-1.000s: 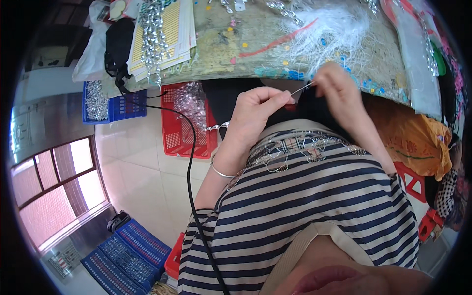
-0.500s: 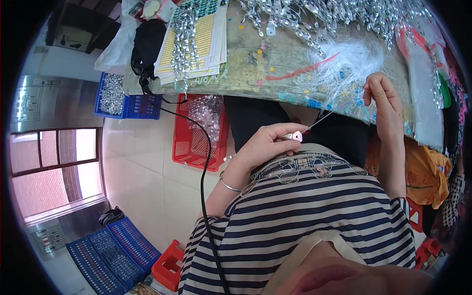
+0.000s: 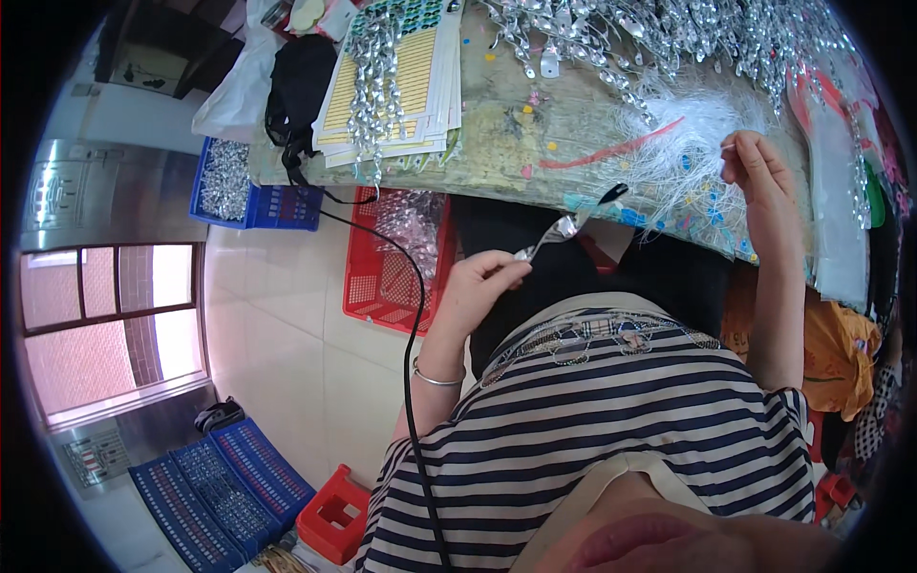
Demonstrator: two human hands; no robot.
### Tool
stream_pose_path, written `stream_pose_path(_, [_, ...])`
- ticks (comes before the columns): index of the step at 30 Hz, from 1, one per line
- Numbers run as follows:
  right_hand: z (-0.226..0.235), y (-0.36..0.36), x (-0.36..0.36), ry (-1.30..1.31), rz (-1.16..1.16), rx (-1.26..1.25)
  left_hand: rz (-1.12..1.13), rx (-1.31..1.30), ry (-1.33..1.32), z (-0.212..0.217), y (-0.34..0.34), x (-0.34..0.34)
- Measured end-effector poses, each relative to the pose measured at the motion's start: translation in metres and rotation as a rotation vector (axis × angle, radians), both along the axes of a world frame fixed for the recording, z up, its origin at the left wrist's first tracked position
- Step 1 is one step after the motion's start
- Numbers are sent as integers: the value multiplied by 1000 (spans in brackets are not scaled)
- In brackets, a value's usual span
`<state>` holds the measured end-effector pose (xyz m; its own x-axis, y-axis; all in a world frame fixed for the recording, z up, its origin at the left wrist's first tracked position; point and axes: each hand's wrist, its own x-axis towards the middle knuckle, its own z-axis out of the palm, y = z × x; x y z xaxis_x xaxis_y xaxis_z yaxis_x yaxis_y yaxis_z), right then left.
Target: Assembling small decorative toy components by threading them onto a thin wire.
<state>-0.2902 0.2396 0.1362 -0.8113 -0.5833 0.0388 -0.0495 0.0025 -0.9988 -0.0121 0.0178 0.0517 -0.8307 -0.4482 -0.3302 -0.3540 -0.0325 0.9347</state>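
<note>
While our left hand (image 3: 478,286) pinches its thumb and fingertips together on the lower end of a small shiny silver piece (image 3: 552,236), that piece slants up and to the right, ending just below the near edge of the worktable (image 3: 535,143), close to a short black-tipped bit (image 3: 613,194) lying at the edge. Our right hand (image 3: 759,177) is raised over the table's right part, well apart from the left, with its fingertips drawn together on thin pale strands from the white thread bundle (image 3: 688,134); whether a single thread is truly clamped between them we cannot tell, since it is too fine to see. A silver bangle (image 3: 435,379) circles our left wrist, and our striped shirt (image 3: 611,430) fills the lower middle of the view. Further out on the table, a red strip (image 3: 611,151) lies beside the threads, a heap of silvery ornaments (image 3: 669,33) spreads along the far side, and a stack of yellow-and-white cards (image 3: 406,81) with strung silver pieces sits to the left next to a black bag (image 3: 298,81). Beneath the table stands a red basket (image 3: 387,267), with a blue crate (image 3: 239,186) of silver parts beside it, and a black cable (image 3: 411,315) runs down past our left arm.
</note>
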Motion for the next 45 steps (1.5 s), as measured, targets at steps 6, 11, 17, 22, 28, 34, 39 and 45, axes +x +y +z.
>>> stream_pose_path(6, [0, -24, 10, -8, 123, 73, 372, -81, 124, 29, -27, -17])
stream_pose_path(11, [-14, -40, 24, -39, 248, 151, 522, -295, 142, 40, -77, -42])
stream_pose_path(17, [-26, -43, 27, -105, 311, 296, 466, -1191, 144, 41, -179, -81])
stream_pose_path(22, [-27, -47, 24, -115, 288, 334, 434, -1223, -3, 51, -218, -112])
stream_pose_path(28, [-27, -69, 14, 39, 343, 344, 472, -1605, -185, 32, -248, -123])
stream_pose_path(34, [-22, -133, -30, 793, 241, 449, 466, -1484, -221, 24, -252, -122])
stream_pose_path(39, [-49, -211, -81, 1129, 83, 336, 445, -1504, -240, 24, -249, -111])
stream_pose_path(45, [-65, -234, -109, 1081, 92, 804, 346, -1354, -189, 29, -233, -104])
